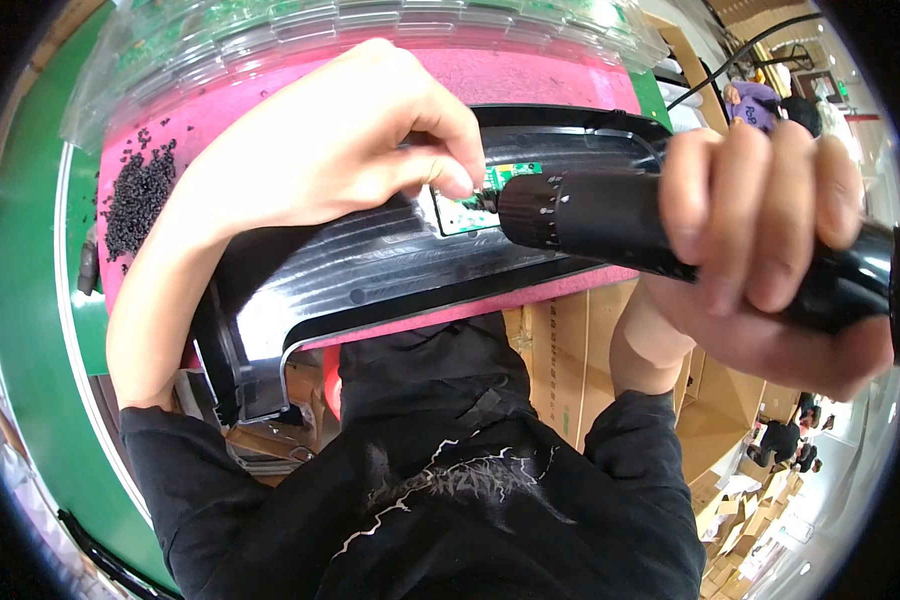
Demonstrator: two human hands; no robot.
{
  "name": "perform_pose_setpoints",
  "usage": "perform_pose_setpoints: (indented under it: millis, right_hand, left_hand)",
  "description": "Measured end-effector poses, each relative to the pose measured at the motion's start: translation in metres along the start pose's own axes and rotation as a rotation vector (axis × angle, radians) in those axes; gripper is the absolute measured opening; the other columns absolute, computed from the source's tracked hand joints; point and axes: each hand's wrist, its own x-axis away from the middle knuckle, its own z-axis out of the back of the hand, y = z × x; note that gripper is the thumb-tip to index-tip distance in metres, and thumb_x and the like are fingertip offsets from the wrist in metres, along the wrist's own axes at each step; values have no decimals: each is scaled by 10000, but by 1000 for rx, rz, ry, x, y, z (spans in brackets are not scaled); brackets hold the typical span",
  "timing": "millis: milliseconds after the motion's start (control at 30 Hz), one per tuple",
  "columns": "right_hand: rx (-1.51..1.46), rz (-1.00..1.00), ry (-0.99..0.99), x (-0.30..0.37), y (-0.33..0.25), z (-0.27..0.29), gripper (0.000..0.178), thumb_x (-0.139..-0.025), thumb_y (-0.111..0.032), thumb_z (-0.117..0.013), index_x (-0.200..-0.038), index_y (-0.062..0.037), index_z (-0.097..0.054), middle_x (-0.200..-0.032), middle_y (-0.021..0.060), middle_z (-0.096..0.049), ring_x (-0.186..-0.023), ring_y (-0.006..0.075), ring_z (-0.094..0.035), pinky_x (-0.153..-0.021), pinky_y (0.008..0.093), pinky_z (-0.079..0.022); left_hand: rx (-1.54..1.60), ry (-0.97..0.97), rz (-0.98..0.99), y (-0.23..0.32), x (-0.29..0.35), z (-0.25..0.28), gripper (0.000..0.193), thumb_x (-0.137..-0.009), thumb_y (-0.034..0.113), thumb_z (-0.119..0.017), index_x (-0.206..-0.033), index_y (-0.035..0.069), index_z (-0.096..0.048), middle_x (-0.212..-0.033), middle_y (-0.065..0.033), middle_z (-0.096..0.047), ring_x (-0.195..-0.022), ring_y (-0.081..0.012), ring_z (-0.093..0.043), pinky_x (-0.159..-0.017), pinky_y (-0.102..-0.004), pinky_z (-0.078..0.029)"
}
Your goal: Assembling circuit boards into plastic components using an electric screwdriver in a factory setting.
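Observation:
My right hand point(755, 235) is wrapped round the thick body of a black electric screwdriver point(610, 215), which lies nearly level and points left. Its tip is over a small green and white circuit board point(455, 218) set in a long, glossy black plastic housing point(400, 265). From the left, my left hand point(360, 145) reaches across the housing, thumb and forefinger pinched together beside the screwdriver's tip. Whatever may be between those fingers is too small or hidden to name. The collar of the screwdriver covers part of the board.
A pile of tiny black screws point(140, 205) lies on the pink mat point(560, 80) at the left. Clear plastic trays point(350, 40) are stacked along the far side. Cardboard boxes point(570, 370) stand below the table's right side. Other people are in the background at right.

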Motion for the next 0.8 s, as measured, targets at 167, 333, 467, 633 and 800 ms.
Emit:
perform_pose_setpoints:
  millis: [167,333,467,633,800]
  right_hand:
    - [2,-192,-124,6,30,0,571,-838,-582,-640,-1059,-74,-502,-759,-13,-561,-578,99,-515,-592,260,-419]
    - [77,-269,-85,5,29,-4,571,-836,-588,-639,-1041,-74,-500,-743,-13,-555,-567,96,-508,-581,257,-416]
    - [134,-344,-60,3,33,-10,571,-834,-595,-638,-1023,-74,-499,-727,-14,-548,-555,94,-501,-570,255,-412]
    - [226,-440,-13,4,32,-15,573,-831,-603,-637,-1001,-74,-497,-707,-14,-540,-540,91,-492,-556,252,-407]
    - [367,-510,61,6,34,-27,575,-819,-598,-662,-973,-72,-489,-688,-10,-530,-524,87,-478,-531,246,-399]
  left_hand:
    - [-178,61,4,-3,1,4,143,-855,119,-672,-873,-23,-666,-768,-135,-678,-727,-246,-673,-676,-324,-520]
    - [-330,103,-24,-13,-3,-3,200,-886,175,-639,-832,-16,-613,-710,-160,-601,-693,-326,-608,-623,-387,-464]
    - [-483,161,-76,-24,4,-8,212,-897,204,-620,-843,1,-586,-726,-166,-558,-746,-377,-563,-654,-443,-441]
    - [-473,128,-66,-25,5,-8,187,-880,197,-629,-895,13,-599,-792,-169,-570,-806,-368,-570,-701,-443,-451]
    - [-472,129,-91,-33,11,-9,183,-850,158,-648,-951,11,-604,-852,-161,-594,-844,-364,-579,-750,-431,-471]
